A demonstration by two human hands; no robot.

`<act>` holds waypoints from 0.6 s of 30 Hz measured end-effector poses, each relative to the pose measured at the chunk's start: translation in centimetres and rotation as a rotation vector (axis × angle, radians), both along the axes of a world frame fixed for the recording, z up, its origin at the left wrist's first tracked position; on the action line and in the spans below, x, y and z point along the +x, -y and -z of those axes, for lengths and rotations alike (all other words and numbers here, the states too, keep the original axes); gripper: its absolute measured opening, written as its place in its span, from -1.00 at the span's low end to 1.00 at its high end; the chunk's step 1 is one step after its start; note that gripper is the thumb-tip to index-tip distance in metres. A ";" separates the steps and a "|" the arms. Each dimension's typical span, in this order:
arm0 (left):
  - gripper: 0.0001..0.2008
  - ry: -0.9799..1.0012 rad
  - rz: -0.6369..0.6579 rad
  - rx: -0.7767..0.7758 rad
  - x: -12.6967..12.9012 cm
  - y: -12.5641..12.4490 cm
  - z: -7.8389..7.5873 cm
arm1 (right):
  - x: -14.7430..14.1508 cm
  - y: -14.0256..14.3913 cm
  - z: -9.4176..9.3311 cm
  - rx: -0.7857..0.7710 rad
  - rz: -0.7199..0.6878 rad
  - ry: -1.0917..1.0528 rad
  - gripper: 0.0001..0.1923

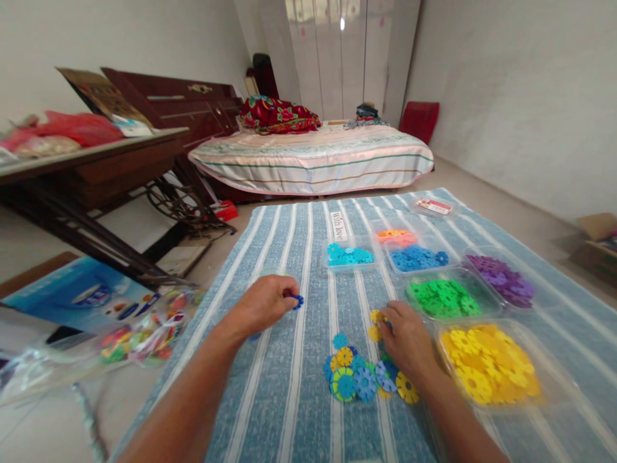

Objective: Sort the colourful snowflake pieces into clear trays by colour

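Observation:
My left hand point(265, 302) pinches a dark blue snowflake disc point(299, 301) above the striped cloth. Yellow snowflake discs point(375, 333) show at the fingertips of my right hand point(405, 331), which is closed on them; its thumb is partly hidden. Just below lies an assembled cluster of blue, yellow and green discs point(365, 383), some overlapping. Beside my right forearm stands a clear tub of yellow discs point(489, 363). A clear container, mostly hidden, sits behind my left hand, and a small blue piece point(254, 336) lies under that wrist.
Further clear tubs hold green discs point(443, 298), purple discs point(501, 278), blue discs point(418, 258), light blue discs point(349, 254) and orange discs point(396, 237). A lidded box point(434, 206) stands at the table's far edge. Beyond are a bed point(313, 161) and a sewing-machine table point(96, 157).

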State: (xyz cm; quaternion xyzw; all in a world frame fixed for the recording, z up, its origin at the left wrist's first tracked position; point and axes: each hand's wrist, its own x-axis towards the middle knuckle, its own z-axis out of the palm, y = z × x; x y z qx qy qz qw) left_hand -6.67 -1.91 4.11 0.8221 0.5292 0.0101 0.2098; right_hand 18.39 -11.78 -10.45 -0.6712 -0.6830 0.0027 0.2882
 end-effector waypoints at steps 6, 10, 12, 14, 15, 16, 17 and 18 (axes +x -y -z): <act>-0.85 -0.293 -0.098 -0.091 -5.9 -2.3 -0.8 | 0.0 0.1 0.4 0.004 0.020 0.023 -0.81; -0.79 -0.443 -0.090 -0.107 -6.8 -2.9 0.1 | 0.1 0.0 0.6 0.023 0.009 0.041 -0.80; -0.73 -0.481 -0.127 -0.058 -7.0 -3.1 0.4 | 0.2 -0.1 0.6 0.025 0.002 0.046 -0.80; -0.65 -0.553 -0.187 0.010 -7.2 -3.3 0.4 | 0.3 -0.1 0.6 0.022 -0.003 0.041 -0.80; -0.62 -0.592 -0.214 0.036 -7.2 -3.3 0.3 | 0.3 -0.1 0.5 0.019 -0.005 0.036 -0.80; -0.61 -0.625 -0.235 0.054 -7.1 -3.2 0.2 | 0.3 -0.1 0.5 0.018 -0.005 0.030 -0.80; -0.62 -0.648 -0.245 0.064 -7.0 -3.1 0.0 | 0.3 -0.1 0.4 0.018 -0.004 0.024 -0.80; -0.63 -0.660 -0.251 0.072 -6.7 -2.7 -0.2 | 0.3 -0.1 0.4 0.020 -0.002 0.018 -0.79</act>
